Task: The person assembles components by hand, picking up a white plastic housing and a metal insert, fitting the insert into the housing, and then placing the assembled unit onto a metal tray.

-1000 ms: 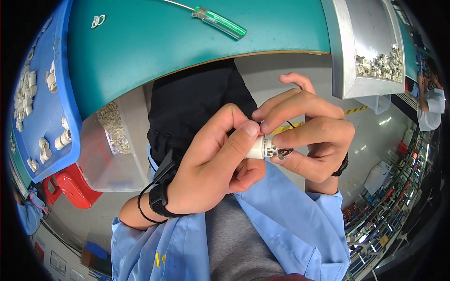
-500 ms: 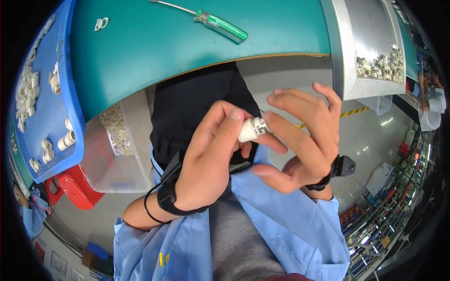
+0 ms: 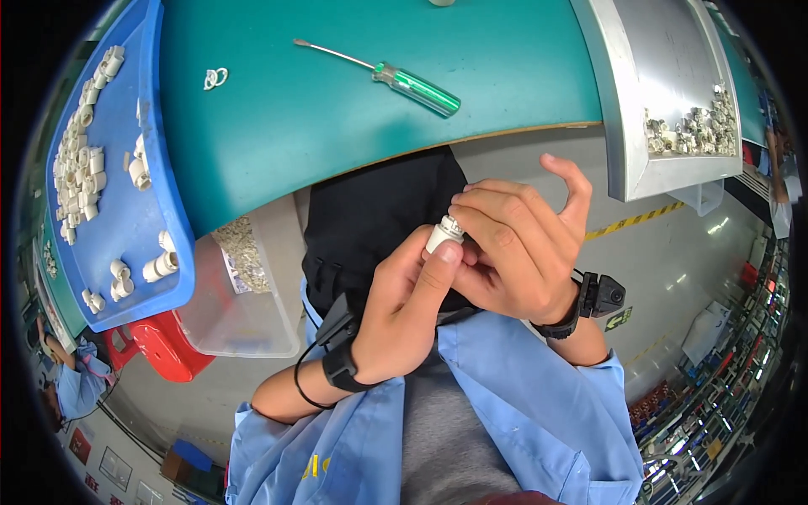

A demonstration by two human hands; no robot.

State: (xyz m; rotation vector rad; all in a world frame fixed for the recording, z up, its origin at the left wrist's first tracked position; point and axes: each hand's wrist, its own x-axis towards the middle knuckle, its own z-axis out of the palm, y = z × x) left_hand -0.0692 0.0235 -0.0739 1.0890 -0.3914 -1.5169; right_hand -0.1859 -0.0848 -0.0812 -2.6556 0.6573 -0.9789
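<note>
In front of my lap, my left hand (image 3: 406,307) pinches a small white cylindrical plastic fitting (image 3: 442,236) between thumb and fingers. Its upper end is narrower and shows some greyish metal. My right hand (image 3: 523,248) closes on that upper end with its fingertips, the little finger raised away; its thumb is close beside the fitting and partly hidden. Beyond my hands, on the green table (image 3: 252,151), lies a screwdriver (image 3: 417,89) with a green and clear handle. Two thin white rings (image 3: 215,79) lie to its left.
A blue tray (image 3: 172,210) of white cylindrical fittings (image 3: 82,172) stands at the left. At the right is a metal tray (image 3: 619,118) with a heap of small metal-and-white parts (image 3: 699,126). Below the table edge are a clear plastic bin (image 3: 252,332) and a red stool (image 3: 168,347).
My right hand has closed in from open fingers to the fitting's upper end. The fitting has turned more upright. The whole view has shifted, so the table things appear lower and further right.
</note>
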